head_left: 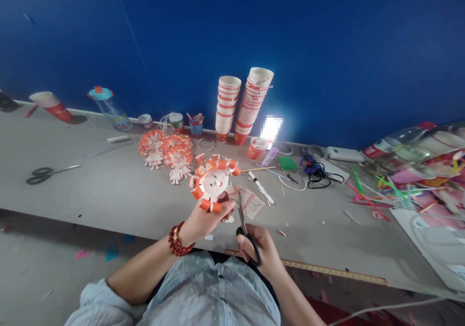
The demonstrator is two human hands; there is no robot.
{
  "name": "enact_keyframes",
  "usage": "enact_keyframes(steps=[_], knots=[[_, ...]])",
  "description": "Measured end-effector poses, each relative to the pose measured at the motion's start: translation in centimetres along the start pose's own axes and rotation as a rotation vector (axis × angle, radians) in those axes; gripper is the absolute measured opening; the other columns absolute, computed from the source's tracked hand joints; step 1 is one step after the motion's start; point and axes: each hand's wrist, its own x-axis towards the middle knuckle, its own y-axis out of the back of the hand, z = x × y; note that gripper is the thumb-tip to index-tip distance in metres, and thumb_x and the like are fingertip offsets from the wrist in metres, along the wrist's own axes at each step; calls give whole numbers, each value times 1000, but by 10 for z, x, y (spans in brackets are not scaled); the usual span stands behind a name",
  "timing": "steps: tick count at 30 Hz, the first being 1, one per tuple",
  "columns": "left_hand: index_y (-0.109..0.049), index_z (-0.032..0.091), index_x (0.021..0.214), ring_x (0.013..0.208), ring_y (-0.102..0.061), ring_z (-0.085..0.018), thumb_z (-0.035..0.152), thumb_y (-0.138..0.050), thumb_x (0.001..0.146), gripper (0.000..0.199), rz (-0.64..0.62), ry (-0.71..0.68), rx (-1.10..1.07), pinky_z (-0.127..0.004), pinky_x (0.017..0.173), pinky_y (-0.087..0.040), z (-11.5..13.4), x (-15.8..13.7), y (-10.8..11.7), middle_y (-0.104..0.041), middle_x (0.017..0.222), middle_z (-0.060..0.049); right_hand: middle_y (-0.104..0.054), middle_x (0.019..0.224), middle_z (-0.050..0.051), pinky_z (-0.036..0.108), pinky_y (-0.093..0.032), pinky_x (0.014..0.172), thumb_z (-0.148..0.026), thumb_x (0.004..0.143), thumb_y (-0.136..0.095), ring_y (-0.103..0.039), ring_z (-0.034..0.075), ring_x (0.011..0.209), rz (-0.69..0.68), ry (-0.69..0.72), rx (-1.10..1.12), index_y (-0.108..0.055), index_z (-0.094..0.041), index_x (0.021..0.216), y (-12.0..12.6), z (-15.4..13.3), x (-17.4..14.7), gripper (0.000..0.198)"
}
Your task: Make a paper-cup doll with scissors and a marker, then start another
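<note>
My left hand (209, 218), with red beads at its wrist, is closed on a paper-cup doll (215, 182). The doll has a round white drawn face ringed by curled orange strips. Its white paper body (250, 203), with red and dark drawn lines, sticks out to the right. My right hand (261, 248) grips black-handled scissors (241, 212), whose blades point up beside the paper body. Whether the blades touch the paper I cannot tell. Several finished-looking paper dolls (178, 151) with orange curled rims lie just beyond my left hand.
Two tall stacks of paper cups (228, 103) stand against the blue wall. A second pair of scissors (47, 173) lies at the left. Rightward are a white marker (261, 188), a glue gun with its cord (314, 166) and a heap of coloured scraps (428, 185).
</note>
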Motion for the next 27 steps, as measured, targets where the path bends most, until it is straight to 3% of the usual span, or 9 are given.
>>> enact_keyframes(steps=[4,9,17,27], knots=[[-42,20,66,58,-49,-11,41,-56,87,33,88,-113,-176,-25,57,-43,-17,-1,-12,-48,61,3,-44,41,-4,22,-23,40,-65,80,-60,-33,7,36,28,1,145,-50,-17,58,-9,13,2,53],[-38,20,67,58,-46,-10,45,-53,90,37,143,-136,-204,-25,60,-40,-36,-4,-21,-45,61,4,-47,41,-2,21,-23,38,-67,80,-58,-35,7,36,14,-48,262,-51,-16,57,-18,28,2,56],[-38,20,65,52,-41,-9,38,-52,89,33,92,-76,-105,-24,52,-34,-25,3,-7,-44,56,4,-63,49,3,20,-15,35,-65,81,-60,-31,4,33,-136,-172,244,-57,-13,62,-4,11,-11,54],[-38,20,62,52,-44,-9,36,-51,87,32,45,-57,17,-22,51,-35,-20,4,0,-45,55,5,-61,45,2,21,-12,33,-65,82,-58,-25,2,28,-236,-257,304,-58,-13,59,17,-5,-22,56]])
